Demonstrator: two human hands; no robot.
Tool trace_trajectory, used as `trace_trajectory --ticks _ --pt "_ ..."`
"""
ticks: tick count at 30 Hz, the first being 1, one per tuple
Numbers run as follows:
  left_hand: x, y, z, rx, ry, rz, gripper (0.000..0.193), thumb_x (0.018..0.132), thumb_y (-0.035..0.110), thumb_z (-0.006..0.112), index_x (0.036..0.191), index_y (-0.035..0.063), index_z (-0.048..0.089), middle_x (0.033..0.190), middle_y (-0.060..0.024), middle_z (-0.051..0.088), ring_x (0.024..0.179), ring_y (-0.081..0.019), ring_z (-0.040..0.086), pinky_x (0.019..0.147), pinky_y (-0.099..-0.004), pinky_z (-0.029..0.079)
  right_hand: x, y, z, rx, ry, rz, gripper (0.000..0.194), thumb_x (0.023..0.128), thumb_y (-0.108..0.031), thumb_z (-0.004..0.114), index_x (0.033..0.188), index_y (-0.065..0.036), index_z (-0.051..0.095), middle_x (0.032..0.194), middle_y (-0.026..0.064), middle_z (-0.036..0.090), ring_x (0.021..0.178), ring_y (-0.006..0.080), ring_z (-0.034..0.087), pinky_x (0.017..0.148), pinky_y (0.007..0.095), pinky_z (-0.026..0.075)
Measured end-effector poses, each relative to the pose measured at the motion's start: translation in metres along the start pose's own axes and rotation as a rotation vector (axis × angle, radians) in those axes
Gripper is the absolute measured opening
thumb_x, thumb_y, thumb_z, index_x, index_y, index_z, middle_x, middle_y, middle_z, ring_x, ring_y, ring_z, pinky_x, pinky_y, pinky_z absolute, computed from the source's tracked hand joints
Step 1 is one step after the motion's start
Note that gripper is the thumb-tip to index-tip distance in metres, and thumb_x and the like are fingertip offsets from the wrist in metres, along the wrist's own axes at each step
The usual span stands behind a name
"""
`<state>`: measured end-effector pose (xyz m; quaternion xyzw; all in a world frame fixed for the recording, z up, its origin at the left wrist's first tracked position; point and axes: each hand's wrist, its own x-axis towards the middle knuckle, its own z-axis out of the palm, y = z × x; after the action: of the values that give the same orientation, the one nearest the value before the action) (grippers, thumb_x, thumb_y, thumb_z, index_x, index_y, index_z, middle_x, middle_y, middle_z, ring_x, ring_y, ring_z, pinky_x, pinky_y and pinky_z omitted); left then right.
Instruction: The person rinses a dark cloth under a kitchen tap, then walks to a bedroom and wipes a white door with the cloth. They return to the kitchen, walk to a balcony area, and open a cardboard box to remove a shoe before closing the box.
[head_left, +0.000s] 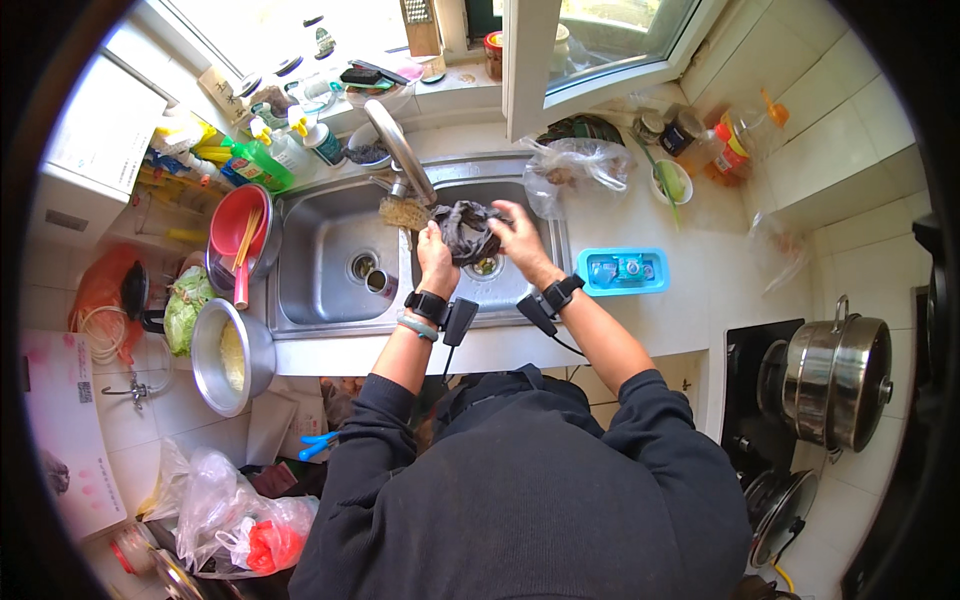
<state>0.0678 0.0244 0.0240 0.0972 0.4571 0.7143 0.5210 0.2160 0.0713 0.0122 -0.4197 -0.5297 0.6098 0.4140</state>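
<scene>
A wet-looking dark grey cloth (466, 234), bunched into a loose ring, is held over the right basin (517, 292) of a stainless steel double sink. My left hand (437, 259) grips its lower left side. At the cloth's right edge is my right hand (523, 241), its fingers and thumb curved around the fabric. The faucet (401, 150) arches just behind the cloth, and a tan scrubbing sponge (403, 214) lies by its base, left of the cloth. In the left basin (322, 247) a small metal cup (381, 283) lies tilted near the drain. Food scraps sit in the right drain (484, 266).
A blue tray (622, 271) stands right of the sink, below a clear plastic bag (581, 169). Left are a red ladle-like pot (238, 221) with chopsticks and a metal bowl (232, 356). An open window sash (600, 60) juts in above. A steamer pot (836, 382) stands far right.
</scene>
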Motion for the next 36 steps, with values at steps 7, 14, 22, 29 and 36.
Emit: trace_trajectory --ticks 7,14,22,29,36 --pt "-0.015 0.025 0.008 -0.136 -0.366 -0.15 0.018 0.096 0.017 0.045 0.108 0.0059 0.051 0.104 -0.0078 0.061 0.096 -0.0194 0.06 0.086 -0.0342 0.048 -0.014 -0.044 0.014 -0.829 0.175 -0.307 0.038 0.084 -0.038 0.064 0.093 -0.001 0.066 0.111 0.0119 0.058 0.099 0.0179 0.055 0.086 0.0311 0.045" --pt "-0.013 0.031 0.008 0.121 -0.23 -0.072 0.022 0.09 0.003 0.05 0.11 0.008 0.044 0.102 -0.0093 0.06 0.087 -0.0178 0.06 0.072 -0.0335 0.053 0.003 -0.035 0.011 -0.08 0.058 -0.143 0.022 0.086 -0.019 0.064 0.08 0.003 0.063 0.066 0.0015 0.06 0.062 0.0056 0.048 0.057 0.0244 0.041" --pt "-0.02 0.031 0.005 0.298 -0.184 -0.073 0.031 0.096 0.026 0.048 0.123 0.0131 0.041 0.11 -0.0033 0.057 0.097 -0.0176 0.057 0.078 -0.0297 0.049 -0.001 -0.065 0.017 0.323 0.177 0.072 0.027 0.094 -0.027 0.053 0.086 -0.001 0.058 0.077 0.0028 0.061 0.066 0.009 0.054 0.059 0.026 0.046" --pt "-0.036 0.015 0.06 0.044 -0.659 -0.269 0.035 0.099 0.026 0.036 0.126 0.0048 0.045 0.119 -0.0096 0.055 0.107 -0.019 0.054 0.09 -0.0325 0.046 -0.051 -0.092 -0.004 -0.433 0.2 -0.329 0.064 0.072 -0.036 0.076 0.117 0.001 0.051 0.123 0.0198 0.046 0.115 0.0312 0.045 0.097 0.0394 0.036" --pt "-0.064 -0.012 0.108 0.431 -0.782 -0.29 0.039 0.094 0.024 0.051 0.128 0.0059 0.046 0.117 -0.0098 0.053 0.104 -0.0202 0.054 0.09 -0.0358 0.046 -0.096 -0.105 -0.114 0.004 0.901 -0.327 0.022 0.082 0.001 0.046 0.104 0.0 0.05 0.095 0.0077 0.058 0.088 0.0149 0.056 0.079 0.0294 0.048"
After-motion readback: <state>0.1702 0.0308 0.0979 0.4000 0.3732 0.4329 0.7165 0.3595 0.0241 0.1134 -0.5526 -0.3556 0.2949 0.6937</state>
